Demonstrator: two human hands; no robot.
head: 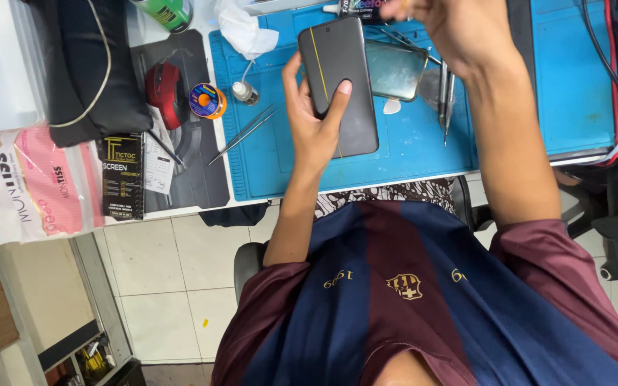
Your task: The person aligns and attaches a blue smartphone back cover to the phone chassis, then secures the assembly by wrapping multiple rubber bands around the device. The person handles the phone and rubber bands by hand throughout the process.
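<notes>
Right now the left hand (307, 118) grips a dark smartphone (337, 82) by its long edges, thumb on one side and a fingertip curled over the glossy face, holding it up above the blue work mat (409, 154). A thin yellow line runs down its face. The right hand (459, 28) is raised at the top of the view, fingers bunched as if pinching something small, though I cannot tell what. The phone looks light and stiff, but slick and breakable; to my eye the edges are the safe place to hold, not the flat glass. Just behind it on the mat lies a second shiny panel (395, 70), with tweezers (241, 134) to one side, a small dropper bottle (244, 91) near them, and a red mouse (166, 91) farther off.
</notes>
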